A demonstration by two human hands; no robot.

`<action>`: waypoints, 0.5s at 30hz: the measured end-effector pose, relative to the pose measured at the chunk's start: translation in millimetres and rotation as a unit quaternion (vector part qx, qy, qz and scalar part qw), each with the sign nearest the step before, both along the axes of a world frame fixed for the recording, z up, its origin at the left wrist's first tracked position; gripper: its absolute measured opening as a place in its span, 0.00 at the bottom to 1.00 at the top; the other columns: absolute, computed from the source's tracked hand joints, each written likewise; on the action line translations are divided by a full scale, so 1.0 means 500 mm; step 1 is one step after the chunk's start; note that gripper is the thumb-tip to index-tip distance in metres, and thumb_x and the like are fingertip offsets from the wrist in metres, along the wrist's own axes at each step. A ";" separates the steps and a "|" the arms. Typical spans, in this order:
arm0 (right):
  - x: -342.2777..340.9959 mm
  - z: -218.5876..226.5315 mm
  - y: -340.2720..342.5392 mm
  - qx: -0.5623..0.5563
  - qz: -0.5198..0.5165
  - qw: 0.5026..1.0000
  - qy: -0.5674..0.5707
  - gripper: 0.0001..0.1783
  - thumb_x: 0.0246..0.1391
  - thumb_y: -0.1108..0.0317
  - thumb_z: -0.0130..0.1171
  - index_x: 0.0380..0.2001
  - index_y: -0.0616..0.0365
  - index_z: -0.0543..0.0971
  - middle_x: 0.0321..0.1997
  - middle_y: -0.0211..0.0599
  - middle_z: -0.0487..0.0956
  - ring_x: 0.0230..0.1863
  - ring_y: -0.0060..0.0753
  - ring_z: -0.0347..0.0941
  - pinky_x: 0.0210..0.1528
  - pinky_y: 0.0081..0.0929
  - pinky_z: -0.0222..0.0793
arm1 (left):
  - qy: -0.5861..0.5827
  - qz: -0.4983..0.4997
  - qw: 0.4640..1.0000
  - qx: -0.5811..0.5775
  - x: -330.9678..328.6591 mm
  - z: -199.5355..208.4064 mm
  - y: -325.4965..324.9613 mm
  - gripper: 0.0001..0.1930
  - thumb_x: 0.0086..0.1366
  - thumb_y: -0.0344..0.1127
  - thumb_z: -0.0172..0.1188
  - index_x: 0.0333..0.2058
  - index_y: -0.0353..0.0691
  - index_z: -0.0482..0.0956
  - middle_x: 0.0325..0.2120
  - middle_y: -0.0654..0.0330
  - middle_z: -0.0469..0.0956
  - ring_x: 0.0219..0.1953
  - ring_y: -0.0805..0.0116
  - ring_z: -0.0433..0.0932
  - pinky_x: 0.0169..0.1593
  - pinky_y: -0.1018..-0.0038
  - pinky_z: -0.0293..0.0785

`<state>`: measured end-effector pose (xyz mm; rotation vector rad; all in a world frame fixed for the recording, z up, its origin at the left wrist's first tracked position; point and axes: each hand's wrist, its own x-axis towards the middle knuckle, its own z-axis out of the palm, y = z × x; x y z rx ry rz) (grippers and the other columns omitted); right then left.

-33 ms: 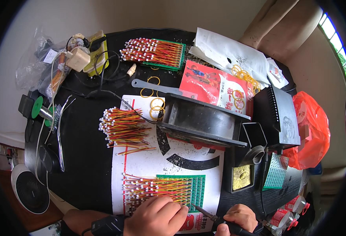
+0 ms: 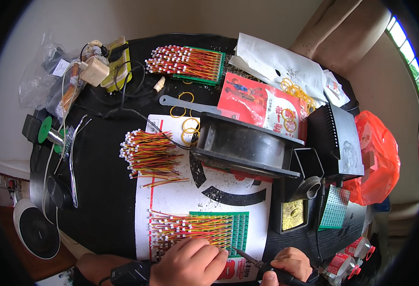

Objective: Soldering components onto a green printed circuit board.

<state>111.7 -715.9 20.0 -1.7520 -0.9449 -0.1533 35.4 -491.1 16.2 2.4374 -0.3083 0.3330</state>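
My right hand [image 2: 291,265] grips a soldering iron [image 2: 259,263] with a dark handle. Its metal tip meets, or nearly meets, the lower part of a green circuit board [image 2: 239,229]. Rows of red, yellow and dark wires [image 2: 195,225] with small white connectors run left from this board. Over the lower rows lies my left hand [image 2: 190,262], its fingers curled together beside the iron's tip. Whatever its fingertips pinch is hidden under the hand. Board and wires rest on a white printed sheet [image 2: 171,198].
Loose wires [image 2: 150,155] lie in a bundle farther up the sheet. A black fan housing [image 2: 245,143] stands mid-table, beside an iron stand with a yellow sponge [image 2: 293,216] and a black box [image 2: 335,140]. Another wired board [image 2: 200,64] lies at the back. A solder spool [image 2: 51,133] sits left.
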 end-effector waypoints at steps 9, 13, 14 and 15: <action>0.000 0.002 0.004 -0.012 0.012 1.000 0.000 0.12 0.53 0.82 0.64 0.41 0.74 0.76 0.28 0.48 0.75 0.18 0.41 0.69 0.21 0.38 0.68 | -0.004 0.003 1.000 -0.004 0.003 -0.004 -0.002 0.05 0.61 0.23 0.67 0.36 0.28 0.85 0.30 0.53 0.77 0.37 0.53 0.79 0.42 0.63 0.80; 0.000 0.003 0.005 -0.014 0.019 1.000 -0.005 0.12 0.53 0.82 0.64 0.41 0.74 0.76 0.28 0.48 0.75 0.18 0.41 0.69 0.21 0.38 0.68 | -0.012 0.007 1.000 -0.009 0.005 -0.006 -0.003 0.05 0.60 0.23 0.67 0.35 0.28 0.85 0.30 0.52 0.77 0.36 0.53 0.79 0.41 0.63 0.80; 0.001 0.003 0.005 -0.017 0.022 0.999 -0.017 0.12 0.54 0.82 0.64 0.41 0.74 0.76 0.28 0.48 0.75 0.18 0.41 0.69 0.21 0.38 0.68 | -0.011 0.007 1.000 -0.011 0.005 -0.006 -0.003 0.05 0.60 0.22 0.67 0.35 0.28 0.85 0.30 0.52 0.77 0.36 0.53 0.79 0.41 0.63 0.80; 0.000 0.003 0.005 -0.019 0.026 0.999 -0.028 0.12 0.54 0.82 0.64 0.41 0.74 0.76 0.28 0.48 0.75 0.18 0.41 0.69 0.21 0.38 0.68 | -0.013 0.008 1.000 -0.011 0.005 -0.007 -0.004 0.04 0.60 0.22 0.67 0.35 0.28 0.85 0.30 0.52 0.77 0.36 0.53 0.79 0.41 0.63 0.80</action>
